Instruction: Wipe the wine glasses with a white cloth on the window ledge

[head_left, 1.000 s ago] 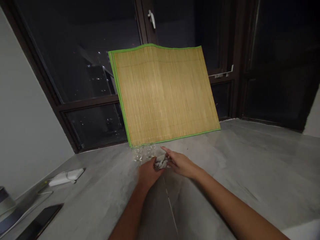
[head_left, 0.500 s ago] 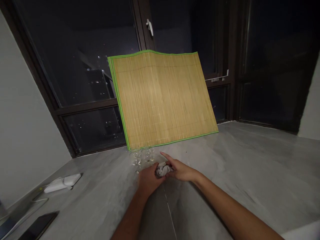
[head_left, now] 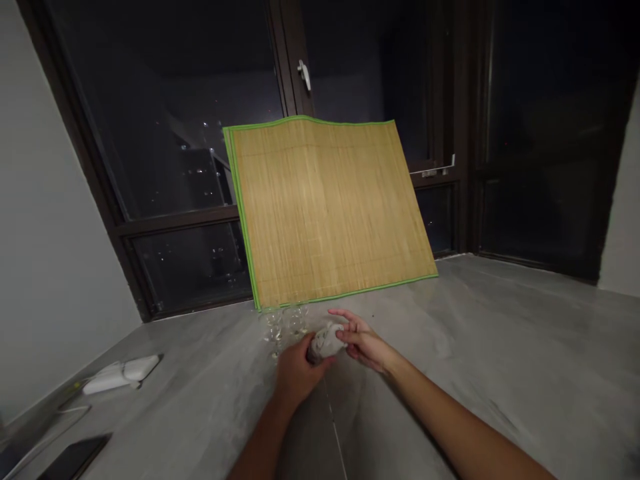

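Between my hands is a crumpled whitish cloth [head_left: 329, 341], bunched into a small wad above the countertop. My left hand [head_left: 298, 373] curls around its left side, thumb and fingers closed. A darker edge shows by those fingers; whether a glass sits under the cloth I cannot make out. My right hand [head_left: 366, 347] pinches the cloth's right side between thumb and fingers, with the index finger stretched out past it. Just beyond my left hand stand several clear drinking glasses, among them a left glass [head_left: 273, 327] and a right glass [head_left: 296, 320].
A bamboo mat [head_left: 330, 213] with green edging leans against the dark window behind the glasses. On the grey marbled countertop [head_left: 200, 400], a white power strip [head_left: 120, 375] with its cable and a dark phone [head_left: 75, 459] lie at the left.
My right hand's thumb and fingers have shifted onto the cloth, which bulges up more. My left hand keeps its hold. The whole view has tilted slightly upward.
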`<state>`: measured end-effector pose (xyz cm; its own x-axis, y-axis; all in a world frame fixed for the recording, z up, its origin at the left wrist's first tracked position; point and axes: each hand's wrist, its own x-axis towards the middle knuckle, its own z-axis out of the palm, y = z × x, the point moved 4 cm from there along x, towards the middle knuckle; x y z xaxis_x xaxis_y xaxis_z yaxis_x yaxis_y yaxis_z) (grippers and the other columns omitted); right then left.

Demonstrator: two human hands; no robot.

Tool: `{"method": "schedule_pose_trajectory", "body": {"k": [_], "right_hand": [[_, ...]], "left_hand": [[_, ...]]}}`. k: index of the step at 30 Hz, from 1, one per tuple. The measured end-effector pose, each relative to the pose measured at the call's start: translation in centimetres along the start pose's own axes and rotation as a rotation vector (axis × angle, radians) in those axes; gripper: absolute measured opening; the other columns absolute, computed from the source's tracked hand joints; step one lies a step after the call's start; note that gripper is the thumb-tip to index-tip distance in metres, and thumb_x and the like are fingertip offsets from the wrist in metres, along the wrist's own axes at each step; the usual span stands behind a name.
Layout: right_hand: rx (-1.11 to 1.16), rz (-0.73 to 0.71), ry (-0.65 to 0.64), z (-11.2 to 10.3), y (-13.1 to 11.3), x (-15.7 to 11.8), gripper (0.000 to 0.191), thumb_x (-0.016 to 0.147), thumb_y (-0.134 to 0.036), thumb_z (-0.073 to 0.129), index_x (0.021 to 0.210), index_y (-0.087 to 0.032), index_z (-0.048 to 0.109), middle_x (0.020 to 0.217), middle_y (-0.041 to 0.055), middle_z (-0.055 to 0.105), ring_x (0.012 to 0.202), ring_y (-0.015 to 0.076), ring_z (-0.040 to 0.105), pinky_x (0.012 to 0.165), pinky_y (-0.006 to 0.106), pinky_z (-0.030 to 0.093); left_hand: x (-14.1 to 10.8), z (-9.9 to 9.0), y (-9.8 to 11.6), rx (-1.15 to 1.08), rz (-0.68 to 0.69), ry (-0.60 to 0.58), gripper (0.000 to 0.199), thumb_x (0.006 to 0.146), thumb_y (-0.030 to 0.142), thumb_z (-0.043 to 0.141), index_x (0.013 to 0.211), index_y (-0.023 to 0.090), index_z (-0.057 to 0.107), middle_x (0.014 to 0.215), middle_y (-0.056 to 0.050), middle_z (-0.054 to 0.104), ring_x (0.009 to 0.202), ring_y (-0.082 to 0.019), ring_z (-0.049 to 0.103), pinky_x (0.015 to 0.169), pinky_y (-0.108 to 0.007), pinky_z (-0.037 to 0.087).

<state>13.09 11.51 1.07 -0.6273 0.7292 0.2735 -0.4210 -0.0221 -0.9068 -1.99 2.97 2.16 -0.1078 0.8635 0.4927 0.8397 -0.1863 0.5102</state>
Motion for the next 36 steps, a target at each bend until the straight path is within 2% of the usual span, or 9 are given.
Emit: {"method": "schedule_pose_trajectory", "body": {"k": [6,9,13,16,20,24,30,32,36], "right_hand": [[-0.055,-0.135,0.159,-0.8,0.3,0.6,0.068,0.074,-0.041,0.075,0.132,-0.024,0.044,0.077,-0.0022,0.062,0.051,0.0082,0.045,0.041,0.018,0.03],[-0.326,-0.305,0.196,-0.4,-0.4,0.2,0.077,0.075,-0.038,0.073,0.141,-0.025,0.035,0.118,0.0081,0.062,0.09,0.0162,0.06,0.07,0.026,0.049],[-0.56,-0.413,0.041,1.4,-0.8,-0.6,0.079,0.084,-0.03,0.064,0.151,-0.026,0.022,0.143,0.0117,0.047,0.126,0.02,0.048,0.103,0.038,0.04],[-0.67,-0.431,0.011,1.8,-0.6,-0.7,0.062,0.092,-0.028,0.052,0.149,-0.024,0.029,0.124,0.0101,0.063,0.115,0.0185,0.058,0.101,0.037,0.041],[-0.768,-0.485,0.224,0.9,-0.8,-0.4,0.045,0.093,-0.027,0.046,0.138,-0.022,0.044,0.102,0.0054,0.069,0.091,0.0176,0.064,0.087,0.031,0.049],[-0.803,-0.541,0.461,-0.2,-1.3,-0.5,0.038,0.091,-0.025,0.043,0.129,-0.019,0.05,0.106,0.0072,0.067,0.092,0.0195,0.063,0.084,0.031,0.049],[-0.696,-0.502,0.714,-2.4,-1.3,-0.4,0.04,0.088,-0.03,0.041,0.125,-0.016,0.045,0.095,0.0074,0.062,0.082,0.0208,0.06,0.077,0.034,0.049],[-0.61,-0.452,0.65,-2.3,-0.7,-0.1,0.045,0.087,-0.033,0.044,0.129,-0.017,0.04,0.087,0.0044,0.06,0.077,0.02,0.059,0.073,0.032,0.049],[-0.454,-0.355,0.278,0.4,0.8,0.3,0.059,0.084,-0.036,0.057,0.135,-0.022,0.031,0.095,0.0034,0.063,0.082,0.0178,0.06,0.075,0.03,0.048]], "left_hand": [[0.1,0.1,-0.7,0.049,-0.045,0.052,0.058,0.07,0.056,0.069,0.117,0.022,0.066,0.072,0.0,0.068,0.063,-0.017,0.058,0.06,-0.026,0.036],[0.1,0.3,-1.2,0.082,-0.07,0.046,0.061,0.07,0.056,0.069,0.121,0.022,0.064,0.074,-0.001,0.07,0.064,-0.018,0.06,0.061,-0.027,0.036],[0.2,0.4,-1.6,0.129,-0.077,0.038,0.064,0.07,0.053,0.069,0.124,0.021,0.062,0.084,-0.004,0.073,0.073,-0.02,0.064,0.066,-0.028,0.04],[0.2,0.3,-1.3,0.171,-0.075,0.026,0.06,0.07,0.052,0.069,0.122,0.023,0.063,0.087,-0.004,0.074,0.076,-0.021,0.066,0.068,-0.028,0.041],[0.1,0.3,-0.6,0.232,-0.061,0.012,0.058,0.071,0.053,0.069,0.121,0.024,0.063,0.083,-0.003,0.073,0.076,-0.021,0.066,0.067,-0.028,0.04],[0.0,0.3,-0.4,0.202,-0.068,0.043,0.063,0.07,0.057,0.068,0.122,0.021,0.063,0.08,-0.003,0.072,0.075,-0.022,0.066,0.068,-0.029,0.041],[-0.1,-0.3,-1.0,-0.116,-0.143,0.209,0.05,0.08,0.053,0.06,0.117,0.019,0.056,0.073,0.001,0.065,0.064,-0.017,0.06,0.064,-0.028,0.042],[-0.2,-0.5,-0.9,-0.237,-0.137,0.264,0.047,0.083,0.05,0.056,0.118,0.019,0.053,0.078,-0.001,0.066,0.071,-0.018,0.062,0.068,-0.028,0.045],[-0.2,-0.7,0.1,-0.244,0.029,0.301,0.044,0.081,0.046,0.06,0.115,0.019,0.059,0.104,-0.008,0.065,0.098,-0.022,0.061,0.087,-0.033,0.046]]}}
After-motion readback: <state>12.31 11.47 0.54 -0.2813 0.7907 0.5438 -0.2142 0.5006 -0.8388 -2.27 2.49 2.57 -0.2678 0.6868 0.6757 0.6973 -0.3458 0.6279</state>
